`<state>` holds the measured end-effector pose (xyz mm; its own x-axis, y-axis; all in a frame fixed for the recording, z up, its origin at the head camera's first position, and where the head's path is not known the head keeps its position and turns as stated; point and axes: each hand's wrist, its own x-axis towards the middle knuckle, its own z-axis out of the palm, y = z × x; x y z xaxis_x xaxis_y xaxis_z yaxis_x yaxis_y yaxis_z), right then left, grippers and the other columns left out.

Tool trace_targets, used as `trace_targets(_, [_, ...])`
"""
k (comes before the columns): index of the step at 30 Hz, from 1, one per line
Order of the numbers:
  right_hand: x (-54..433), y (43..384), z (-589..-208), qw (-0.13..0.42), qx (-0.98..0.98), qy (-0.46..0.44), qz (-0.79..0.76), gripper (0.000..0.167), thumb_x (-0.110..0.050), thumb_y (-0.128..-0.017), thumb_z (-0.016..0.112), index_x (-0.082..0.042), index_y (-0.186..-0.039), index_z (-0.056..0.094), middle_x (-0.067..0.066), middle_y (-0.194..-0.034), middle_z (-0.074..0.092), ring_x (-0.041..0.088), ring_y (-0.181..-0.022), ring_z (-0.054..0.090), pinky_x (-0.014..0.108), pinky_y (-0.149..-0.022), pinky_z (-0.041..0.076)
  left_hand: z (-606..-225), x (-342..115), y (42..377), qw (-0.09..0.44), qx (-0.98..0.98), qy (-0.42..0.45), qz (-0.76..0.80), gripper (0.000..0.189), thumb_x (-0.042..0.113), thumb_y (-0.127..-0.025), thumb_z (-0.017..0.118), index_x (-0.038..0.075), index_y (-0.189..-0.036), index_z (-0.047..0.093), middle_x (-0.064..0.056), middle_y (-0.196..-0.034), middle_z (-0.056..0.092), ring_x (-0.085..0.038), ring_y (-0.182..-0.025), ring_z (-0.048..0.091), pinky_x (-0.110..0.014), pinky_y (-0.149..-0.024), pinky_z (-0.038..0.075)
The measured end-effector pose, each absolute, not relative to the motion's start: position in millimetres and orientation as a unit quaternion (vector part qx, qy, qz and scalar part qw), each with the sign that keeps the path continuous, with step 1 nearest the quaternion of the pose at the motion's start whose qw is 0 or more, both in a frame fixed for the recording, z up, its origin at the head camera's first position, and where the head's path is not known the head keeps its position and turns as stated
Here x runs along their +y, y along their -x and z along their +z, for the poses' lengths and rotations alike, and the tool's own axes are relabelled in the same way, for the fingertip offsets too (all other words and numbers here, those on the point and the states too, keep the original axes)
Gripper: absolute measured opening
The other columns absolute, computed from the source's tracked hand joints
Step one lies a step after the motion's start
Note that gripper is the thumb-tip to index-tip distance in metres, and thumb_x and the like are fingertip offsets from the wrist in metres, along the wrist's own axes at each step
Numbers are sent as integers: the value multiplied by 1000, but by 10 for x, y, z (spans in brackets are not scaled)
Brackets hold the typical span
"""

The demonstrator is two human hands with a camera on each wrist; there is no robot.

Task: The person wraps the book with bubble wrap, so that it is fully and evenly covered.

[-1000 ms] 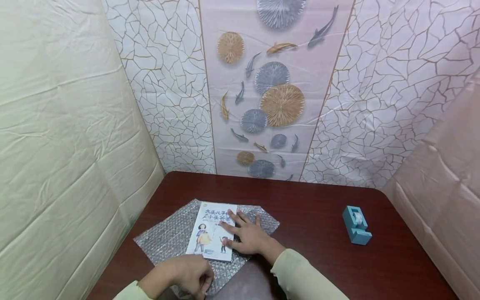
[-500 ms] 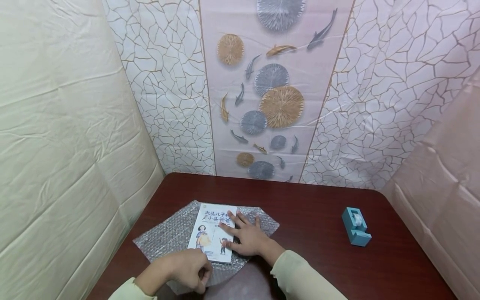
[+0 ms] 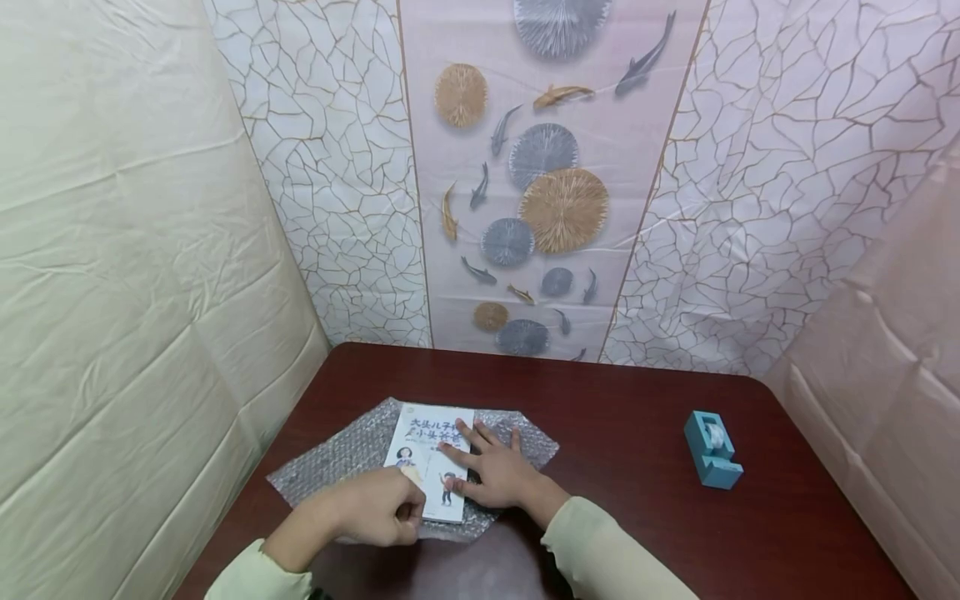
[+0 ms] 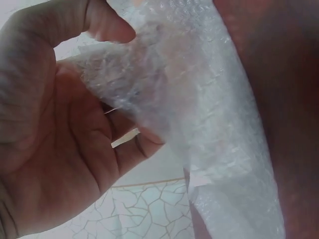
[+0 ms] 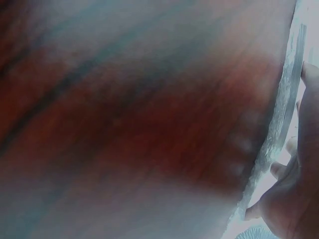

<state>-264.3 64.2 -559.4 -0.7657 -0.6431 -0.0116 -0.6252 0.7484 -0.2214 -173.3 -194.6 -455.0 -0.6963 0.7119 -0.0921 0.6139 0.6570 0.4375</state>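
Note:
A white paperback book (image 3: 429, 427) with cartoon figures on its cover lies on a sheet of bubble wrap (image 3: 337, 447) set cornerwise on the table. With fingers spread, my right hand (image 3: 497, 469) presses on the book's right side. My left hand (image 3: 369, 506) pinches the near corner of the wrap and holds it raised at the book's lower end, covering the book's lower left from the head camera. In the left wrist view the lifted bubble wrap (image 4: 219, 119) runs up between thumb and fingers. The right wrist view shows the book's edge (image 5: 295, 84) on the wrap, beside my fingers.
A blue tape dispenser (image 3: 712, 450) with a roll of clear tape stands on the right of the dark red table (image 3: 615, 433). A patterned cloth (image 3: 517, 250) hangs behind the table, with pale quilted cloths (image 3: 150, 292) on both sides.
My left hand has moved up and away from the table's near edge, bringing the wrap's near corner toward the book. My right hand has stayed on the book.

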Motion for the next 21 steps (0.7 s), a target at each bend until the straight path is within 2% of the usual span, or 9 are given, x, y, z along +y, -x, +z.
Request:
trace_targets(5, [649,2654,-5580,41,935,339,-98,69,-77,-110,35,-50,-173,27,1,-188,11,36,-174,16,94,-119,15,-4490,-1936,1817,87,900,-389,175,19,16,-81,76,29,-71,64,23,-64,50,7,-57,43,-15,-54,38])
trace_targets(11, [654,2643,-5574,43,935,339,-100,70,-77,-110,35,-49,-173,27,1,-188,11,36,-174,16,95,-119,15,-4450,-1936,1905,40,890,-427,158,17,22,-92,86,25,-79,75,23,-73,63,11,-66,49,-11,-64,46])
trace_targets(14, [652,2641,-5583,45,935,338,-103,70,-78,-109,35,-49,-173,28,1,-189,11,36,-174,15,95,-119,15,-4421,-1951,1933,26,883,-440,157,16,28,-92,90,23,-83,78,20,-77,68,12,-70,52,-11,-68,49])
trace_targets(21, [654,2641,-5567,55,933,338,-111,70,-77,-110,35,-50,-173,27,1,-189,9,37,-174,13,95,-119,14,-4381,-1984,1963,0,874,-457,166,8,24,-96,85,21,-91,81,16,-86,74,11,-78,59,-14,-74,55])
